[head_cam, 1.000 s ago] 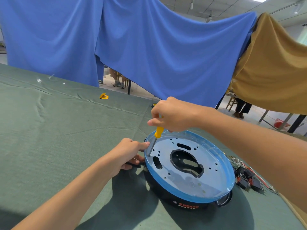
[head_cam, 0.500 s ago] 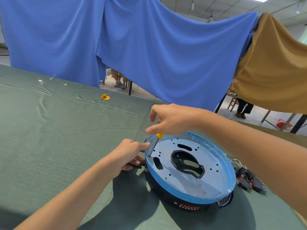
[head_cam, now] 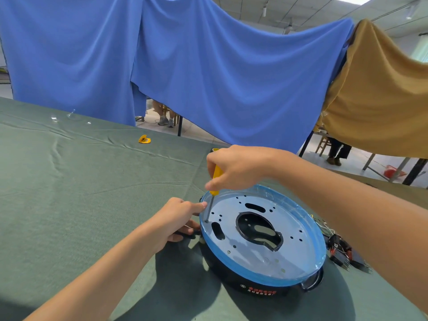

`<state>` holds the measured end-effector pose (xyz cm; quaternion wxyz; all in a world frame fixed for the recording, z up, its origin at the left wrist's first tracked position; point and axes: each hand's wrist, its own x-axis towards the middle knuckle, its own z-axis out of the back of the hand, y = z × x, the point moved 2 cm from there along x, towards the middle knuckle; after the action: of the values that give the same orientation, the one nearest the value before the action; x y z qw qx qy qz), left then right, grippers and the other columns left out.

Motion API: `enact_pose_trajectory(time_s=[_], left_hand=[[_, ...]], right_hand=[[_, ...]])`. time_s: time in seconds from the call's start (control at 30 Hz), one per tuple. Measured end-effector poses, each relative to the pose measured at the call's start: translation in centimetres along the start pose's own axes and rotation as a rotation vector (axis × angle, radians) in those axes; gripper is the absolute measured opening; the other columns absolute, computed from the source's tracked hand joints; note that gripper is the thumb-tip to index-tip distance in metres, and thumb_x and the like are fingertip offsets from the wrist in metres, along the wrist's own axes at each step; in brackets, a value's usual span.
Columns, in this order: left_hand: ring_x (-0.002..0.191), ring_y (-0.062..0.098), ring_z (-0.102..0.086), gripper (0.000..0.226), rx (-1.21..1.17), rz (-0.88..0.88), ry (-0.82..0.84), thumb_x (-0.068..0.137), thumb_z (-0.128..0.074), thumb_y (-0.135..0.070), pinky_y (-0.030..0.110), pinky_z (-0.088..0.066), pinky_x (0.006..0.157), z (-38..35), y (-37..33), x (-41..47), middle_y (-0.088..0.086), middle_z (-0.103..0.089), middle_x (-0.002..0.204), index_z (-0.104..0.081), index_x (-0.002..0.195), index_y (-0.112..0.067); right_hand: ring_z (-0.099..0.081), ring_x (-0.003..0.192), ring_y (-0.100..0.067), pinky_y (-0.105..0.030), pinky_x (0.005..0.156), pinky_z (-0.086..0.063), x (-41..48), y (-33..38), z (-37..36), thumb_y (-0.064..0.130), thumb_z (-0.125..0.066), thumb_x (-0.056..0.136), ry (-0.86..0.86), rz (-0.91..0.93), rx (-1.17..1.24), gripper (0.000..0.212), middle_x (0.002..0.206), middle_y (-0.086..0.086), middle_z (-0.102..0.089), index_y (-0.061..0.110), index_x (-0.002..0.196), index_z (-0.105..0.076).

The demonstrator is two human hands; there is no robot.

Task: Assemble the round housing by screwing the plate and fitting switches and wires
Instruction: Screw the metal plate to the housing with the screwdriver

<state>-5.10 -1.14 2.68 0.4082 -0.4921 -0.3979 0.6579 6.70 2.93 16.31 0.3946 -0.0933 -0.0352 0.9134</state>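
Our right hand (head_cam: 236, 169) grips a yellow screwdriver (head_cam: 217, 179), tip at the left edge of the plate (head_cam: 254, 259); our left hand (head_cam: 176, 220) holds the black housing (head_cam: 222, 272) beneath it, near-right on the green table (head_cam: 92, 181). Switches (head_cam: 340, 249) lie just right.

The round housing (head_cam: 222, 272) is sitting on the table (head_cam: 81, 193), over to the right. The plate (head_cam: 289, 256) is lying on top of it. The screwdriver (head_cam: 215, 181) is standing on the plate's left edge, and the right hand (head_cam: 236, 167) is holding it from above. The left hand (head_cam: 176, 221) is holding the housing's left side. The switches and wires (head_cam: 340, 249) are lying just right of the housing. A small clip (head_cam: 144, 139) is lying far behind, to the left. Cloths (head_cam: 208, 66) are hanging behind the table.
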Motion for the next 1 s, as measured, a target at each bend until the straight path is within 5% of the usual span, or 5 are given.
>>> enact_pose_trajectory(time_s=[0.2, 0.4, 0.57, 0.77, 1.0], left_hand=[[0.072, 0.019, -0.062, 0.032, 0.007, 0.003, -0.015, 0.091, -0.064, -0.046, 0.033, -0.041, 0.068, -0.2, -0.1, -0.1, 0.004, -0.073, 0.08, -0.069, 0.096, -0.015], [0.072, 0.019, -0.063, 0.033, 0.008, 0.01, -0.023, 0.09, -0.064, -0.046, 0.032, -0.042, 0.069, -0.3, 0.0, 0.0, 0.004, -0.073, 0.078, -0.068, 0.097, -0.014], [0.07, 0.019, -0.064, 0.034, 0.006, 0.011, -0.034, 0.09, -0.064, -0.046, 0.033, -0.043, 0.068, -0.3, 0.0, -0.1, 0.004, -0.073, 0.076, -0.068, 0.099, -0.013], [0.07, 0.019, -0.062, 0.033, 0.006, 0.009, -0.037, 0.091, -0.063, -0.045, 0.032, -0.042, 0.069, -0.4, 0.0, -0.1, 0.004, -0.073, 0.079, -0.068, 0.098, -0.014], [0.067, 0.018, -0.063, 0.034, 0.018, 0.002, -0.041, 0.092, -0.062, -0.046, 0.032, -0.042, 0.067, -0.5, 0.0, 0.0, 0.003, -0.073, 0.077, -0.068, 0.099, -0.014]], right_hand=[[-0.046, 0.065, -0.028, -0.031, 0.052, -0.034, 0.1, 0.0, -0.8, 0.04, -0.053, 0.096, -0.133, -0.06, 0.036, 0.048, 0.06, -0.007, -0.042, 0.011, 0.06, -0.04], [-0.063, 0.088, -0.027, -0.032, 0.058, -0.043, -1.0, -0.3, 0.2, 0.04, -0.062, 0.091, 0.044, -0.028, 0.025, 0.034, 0.097, -0.008, -0.066, 0.012, 0.108, -0.055], [-0.049, 0.068, -0.03, -0.032, 0.052, -0.033, -0.4, 0.1, -0.8, 0.04, -0.051, 0.097, -0.142, -0.041, 0.035, 0.045, 0.069, -0.01, -0.048, 0.01, 0.064, -0.043], [-0.061, 0.083, -0.023, -0.029, 0.053, -0.04, -1.3, 0.0, 0.3, 0.046, -0.061, 0.09, 0.04, -0.007, -0.027, 0.032, 0.091, -0.003, -0.064, 0.014, 0.097, -0.058], [-0.047, 0.059, -0.024, -0.03, 0.049, -0.031, -0.3, -0.4, -0.7, 0.044, -0.047, 0.099, -0.133, -0.096, 0.059, 0.05, 0.058, -0.006, -0.047, 0.01, 0.061, -0.042]])
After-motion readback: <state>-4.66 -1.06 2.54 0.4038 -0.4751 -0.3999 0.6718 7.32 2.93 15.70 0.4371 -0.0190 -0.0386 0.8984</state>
